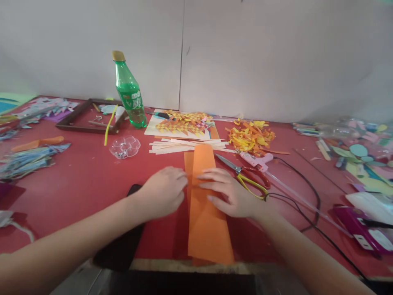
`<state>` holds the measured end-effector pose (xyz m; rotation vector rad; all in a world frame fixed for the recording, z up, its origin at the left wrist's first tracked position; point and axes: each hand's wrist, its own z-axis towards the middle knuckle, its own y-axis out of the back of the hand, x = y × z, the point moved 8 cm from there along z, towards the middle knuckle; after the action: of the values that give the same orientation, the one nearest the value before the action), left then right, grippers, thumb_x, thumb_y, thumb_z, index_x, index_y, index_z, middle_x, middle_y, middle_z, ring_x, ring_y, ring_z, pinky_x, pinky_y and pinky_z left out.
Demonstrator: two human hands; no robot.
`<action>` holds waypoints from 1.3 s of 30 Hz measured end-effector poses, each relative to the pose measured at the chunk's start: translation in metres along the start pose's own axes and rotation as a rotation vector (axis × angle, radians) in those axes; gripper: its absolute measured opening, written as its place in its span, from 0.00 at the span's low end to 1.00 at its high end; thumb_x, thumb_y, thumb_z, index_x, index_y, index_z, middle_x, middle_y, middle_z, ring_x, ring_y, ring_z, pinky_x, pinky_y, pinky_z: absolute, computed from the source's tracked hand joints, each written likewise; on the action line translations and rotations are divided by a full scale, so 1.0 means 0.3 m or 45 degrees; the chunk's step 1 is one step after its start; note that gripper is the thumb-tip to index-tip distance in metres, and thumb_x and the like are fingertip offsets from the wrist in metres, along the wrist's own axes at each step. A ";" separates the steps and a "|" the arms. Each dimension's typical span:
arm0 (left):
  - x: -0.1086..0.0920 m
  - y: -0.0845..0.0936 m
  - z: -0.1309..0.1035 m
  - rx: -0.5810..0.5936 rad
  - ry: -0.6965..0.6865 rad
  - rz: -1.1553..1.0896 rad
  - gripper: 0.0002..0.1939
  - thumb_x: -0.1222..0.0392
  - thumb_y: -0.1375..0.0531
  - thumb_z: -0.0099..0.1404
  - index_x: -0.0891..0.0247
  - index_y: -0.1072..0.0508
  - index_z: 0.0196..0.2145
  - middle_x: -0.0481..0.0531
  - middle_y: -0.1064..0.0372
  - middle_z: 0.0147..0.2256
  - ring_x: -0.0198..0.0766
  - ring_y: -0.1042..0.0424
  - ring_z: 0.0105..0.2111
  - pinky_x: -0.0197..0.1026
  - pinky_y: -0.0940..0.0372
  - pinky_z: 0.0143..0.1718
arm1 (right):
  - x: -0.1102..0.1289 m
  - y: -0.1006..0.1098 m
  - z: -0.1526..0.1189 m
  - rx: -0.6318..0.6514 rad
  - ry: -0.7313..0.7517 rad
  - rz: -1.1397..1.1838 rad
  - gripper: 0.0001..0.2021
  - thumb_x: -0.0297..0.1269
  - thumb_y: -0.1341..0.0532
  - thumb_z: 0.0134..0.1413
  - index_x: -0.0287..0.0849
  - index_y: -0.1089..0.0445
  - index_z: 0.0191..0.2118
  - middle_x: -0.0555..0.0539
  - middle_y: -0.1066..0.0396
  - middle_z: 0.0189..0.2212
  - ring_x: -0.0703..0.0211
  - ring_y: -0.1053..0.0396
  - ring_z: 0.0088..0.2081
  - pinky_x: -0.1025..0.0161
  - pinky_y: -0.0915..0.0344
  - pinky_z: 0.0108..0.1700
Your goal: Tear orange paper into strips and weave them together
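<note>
1. One red table point(76, 176) is spreading under everything.
2. One dark brown rectangular frame point(86, 130) is lying far left; one green plastic bottle point(130, 94) with a gold cap is standing beside it, looking tilted.
3. At least two long orange paper pieces point(205, 229) are lying at the front centre, one overlapping the other and reaching the table's near edge.
4. One black flat object point(119, 250) is resting partly under the left forearm.
5. Two hands are working: the right hand point(229, 190) is spreading its fingers on the upper piece; the left hand point(166, 190) is curling at the left edge — whether it is gripping paper, I cannot tell.
6. One pair of scissors point(238, 169) with red and yellow handles, one pink glue gun point(259, 162) and one clear flower-shaped dish point(124, 146) are lying around.
7. The upper piece's long axis is running away from the person — its far end is pointing wallward, slightly left.
</note>
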<state>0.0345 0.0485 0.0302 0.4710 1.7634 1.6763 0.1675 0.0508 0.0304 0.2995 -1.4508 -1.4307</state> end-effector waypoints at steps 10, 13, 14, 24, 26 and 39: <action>-0.015 -0.070 0.043 -0.013 -0.071 -0.110 0.33 0.44 0.44 0.65 0.70 0.38 0.59 0.65 0.42 0.63 0.53 0.40 0.61 0.54 0.42 0.60 | -0.010 -0.058 -0.027 -0.094 0.175 0.099 0.20 0.29 0.42 0.47 0.42 0.30 0.48 0.38 0.28 0.49 0.43 0.41 0.61 0.40 0.45 0.61; -0.018 -0.118 0.040 0.047 -0.053 -0.108 0.47 0.34 0.41 0.59 0.72 0.44 0.64 0.66 0.52 0.67 0.54 0.47 0.65 0.56 0.46 0.62 | -0.015 -0.065 -0.026 -0.092 0.165 0.066 0.18 0.31 0.41 0.47 0.41 0.28 0.47 0.37 0.30 0.50 0.41 0.42 0.61 0.38 0.47 0.62; -0.016 -0.127 0.037 0.060 -0.049 -0.104 0.49 0.33 0.42 0.58 0.72 0.46 0.64 0.66 0.54 0.67 0.54 0.49 0.66 0.57 0.47 0.63 | -0.015 -0.069 -0.026 -0.088 0.168 0.054 0.18 0.31 0.41 0.47 0.40 0.28 0.47 0.37 0.30 0.50 0.41 0.42 0.61 0.38 0.47 0.62; -0.014 -0.163 0.016 0.115 -0.001 -0.030 0.48 0.35 0.48 0.63 0.76 0.52 0.66 0.67 0.58 0.68 0.52 0.55 0.68 0.58 0.57 0.66 | -0.013 -0.096 -0.070 0.091 0.123 -0.032 0.24 0.38 0.38 0.51 0.42 0.31 0.55 0.38 0.42 0.62 0.39 0.55 0.66 0.38 0.52 0.63; -0.011 -0.166 0.016 0.141 -0.001 -0.017 0.48 0.33 0.50 0.64 0.76 0.53 0.67 0.67 0.61 0.68 0.54 0.58 0.68 0.58 0.57 0.66 | -0.014 -0.103 -0.079 0.129 0.124 -0.066 0.26 0.41 0.38 0.52 0.42 0.33 0.58 0.38 0.43 0.63 0.38 0.56 0.67 0.37 0.54 0.64; 0.055 -0.144 0.014 -0.187 0.154 0.185 0.62 0.20 0.61 0.53 0.80 0.48 0.65 0.76 0.53 0.65 0.62 0.56 0.67 0.63 0.65 0.65 | -0.008 -0.116 -0.083 0.175 0.135 -0.145 0.29 0.47 0.39 0.54 0.44 0.37 0.61 0.38 0.41 0.63 0.37 0.55 0.67 0.36 0.61 0.66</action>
<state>0.0331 0.0574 -0.0153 0.4485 1.7095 1.9578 0.1716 0.0290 -0.0063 0.5440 -1.4666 -1.3857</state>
